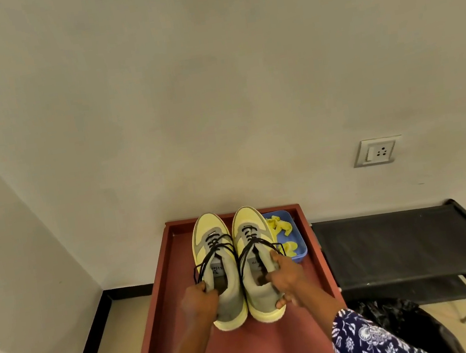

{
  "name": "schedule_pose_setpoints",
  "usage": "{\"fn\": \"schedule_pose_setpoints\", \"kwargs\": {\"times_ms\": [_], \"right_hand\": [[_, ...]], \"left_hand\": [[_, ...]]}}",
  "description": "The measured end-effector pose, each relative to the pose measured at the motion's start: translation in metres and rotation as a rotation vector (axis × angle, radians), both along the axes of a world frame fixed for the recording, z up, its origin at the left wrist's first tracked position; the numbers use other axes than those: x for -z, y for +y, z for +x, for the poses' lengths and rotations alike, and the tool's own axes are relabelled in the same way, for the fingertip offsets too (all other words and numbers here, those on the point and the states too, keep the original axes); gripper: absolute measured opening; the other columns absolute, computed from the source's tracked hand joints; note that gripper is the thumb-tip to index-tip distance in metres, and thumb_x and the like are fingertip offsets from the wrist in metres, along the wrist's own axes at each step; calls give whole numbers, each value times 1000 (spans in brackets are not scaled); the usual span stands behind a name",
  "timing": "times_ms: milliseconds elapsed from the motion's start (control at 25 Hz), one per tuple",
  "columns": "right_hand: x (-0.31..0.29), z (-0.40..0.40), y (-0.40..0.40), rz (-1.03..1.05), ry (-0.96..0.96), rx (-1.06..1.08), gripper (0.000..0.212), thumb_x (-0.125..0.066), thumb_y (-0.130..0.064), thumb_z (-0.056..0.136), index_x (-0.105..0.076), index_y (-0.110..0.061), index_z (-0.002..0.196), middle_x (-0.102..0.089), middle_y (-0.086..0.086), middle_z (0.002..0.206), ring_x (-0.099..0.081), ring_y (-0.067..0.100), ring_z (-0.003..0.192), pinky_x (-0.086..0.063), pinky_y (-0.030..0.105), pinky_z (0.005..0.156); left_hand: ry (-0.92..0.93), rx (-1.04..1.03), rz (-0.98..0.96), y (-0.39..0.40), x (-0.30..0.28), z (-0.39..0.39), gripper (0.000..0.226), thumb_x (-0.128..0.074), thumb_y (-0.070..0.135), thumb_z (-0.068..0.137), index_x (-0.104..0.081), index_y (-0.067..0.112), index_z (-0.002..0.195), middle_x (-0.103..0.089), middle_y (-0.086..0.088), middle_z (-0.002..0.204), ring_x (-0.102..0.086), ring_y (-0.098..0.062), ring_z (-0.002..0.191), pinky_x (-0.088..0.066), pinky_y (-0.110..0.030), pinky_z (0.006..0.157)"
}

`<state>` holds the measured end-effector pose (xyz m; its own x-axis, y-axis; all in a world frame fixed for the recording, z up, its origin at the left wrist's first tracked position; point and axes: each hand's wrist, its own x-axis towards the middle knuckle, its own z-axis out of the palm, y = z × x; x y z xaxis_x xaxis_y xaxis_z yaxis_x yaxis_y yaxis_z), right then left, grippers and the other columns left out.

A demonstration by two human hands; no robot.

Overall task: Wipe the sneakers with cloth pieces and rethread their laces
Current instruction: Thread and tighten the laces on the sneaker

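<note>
In the head view, the left hand (198,301) grips the left sneaker (218,272) and the right hand (286,279) grips the right sneaker (257,263) on the red counter (162,277), beside a blue tray (295,229) of yellow cloth pieces (282,226).

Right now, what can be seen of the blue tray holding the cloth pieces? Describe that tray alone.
The blue tray is a small, shallow container with rounded corners that looks like plastic. It sits flat in the far right corner of the red-brown table, beside the right sneaker, which hides its left edge. Crumpled yellow cloth pieces lie inside it. The right hand is near its front corner; whether they touch cannot be told.
</note>
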<state>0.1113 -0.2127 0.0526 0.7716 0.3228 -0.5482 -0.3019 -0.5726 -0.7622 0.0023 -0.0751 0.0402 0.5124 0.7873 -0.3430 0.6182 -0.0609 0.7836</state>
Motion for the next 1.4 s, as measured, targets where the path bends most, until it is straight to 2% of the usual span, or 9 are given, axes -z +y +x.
{"fn": "schedule_pose_setpoints", "kwargs": {"times_ms": [120, 280, 440, 560, 760, 880, 1080, 1240, 1400], "right_hand": [[-15, 14, -21, 10, -20, 12, 71, -53, -4, 85, -26, -33, 144, -42, 8, 138, -57, 38, 99, -57, 54, 65], [-33, 33, -60, -14, -77, 57, 67, -52, -4, 88, -26, -28, 144, -43, 11, 133, -59, 40, 95, -58, 48, 58], [-34, 52, -97, -19, -76, 138, 66, -49, -5, 87, -27, -31, 144, -46, 11, 127, -60, 42, 93, -58, 53, 59], [-32, 67, -127, -23, -70, 183, 64, -47, -4, 89, -27, -31, 144, -46, 10, 129, -56, 40, 98, -58, 52, 58], [-18, 96, -174, -52, -82, 244, 61, -39, -5, 90, -28, -33, 143, -48, 10, 125, -58, 38, 89, -58, 46, 52], [-7, 114, -200, -67, -74, 271, 61, -37, -5, 90, -29, -34, 143, -50, 11, 123, -58, 38, 90, -56, 41, 49], [13, 138, -239, -82, -51, 312, 61, -39, -4, 88, -32, -34, 141, -46, 9, 128, -54, 39, 92, -55, 39, 48], [31, 156, -258, -83, -27, 359, 62, -43, -5, 88, -32, -36, 140, -46, 9, 128, -53, 40, 93, -55, 41, 49], [46, 170, -268, -98, -13, 378, 59, -41, -8, 91, -30, -34, 142, -44, 9, 131, -52, 44, 99, -55, 39, 50]], "left_hand": [[-33, 45, 14, -13, -6, 19, 26, -57, 0, 75, -47, 10, 52, -48, -9, 54, -58, -31, 60, -55, -49, 64], [-73, 140, 31, -40, -13, 46, 12, -56, 9, 70, -54, 10, 59, -52, -12, 62, -62, -34, 66, -57, -49, 65], [-96, 159, 32, -70, -11, 73, 25, -55, 1, 73, -46, 11, 52, -46, -10, 59, -50, -24, 58, -54, -50, 62], [-107, 197, 5, -95, -4, 94, 21, -55, 1, 74, -48, 11, 57, -43, -10, 60, -45, -21, 57, -49, -43, 53], [-145, 281, -70, -140, 12, 128, 15, -44, 14, 60, -32, 14, 51, -32, -4, 52, -38, -20, 57, -33, -34, 56], [-135, 308, -94, -167, 20, 147, 7, -39, 19, 52, -35, 13, 51, -36, -6, 53, -44, -23, 61, -36, -34, 57], [-92, 375, -76, -203, 26, 170, 22, -47, 18, 64, -32, 15, 49, -40, -19, 59, -53, -36, 69, -33, -30, 60], [-53, 411, -88, -222, 40, 189, 13, -44, 18, 61, -32, 13, 56, -35, -9, 60, -44, -22, 61, -34, -32, 56], [-19, 448, -110, -231, 51, 203, 28, -48, 6, 74, -32, 13, 52, -33, -3, 56, -45, -22, 60, -39, -35, 57]]}}
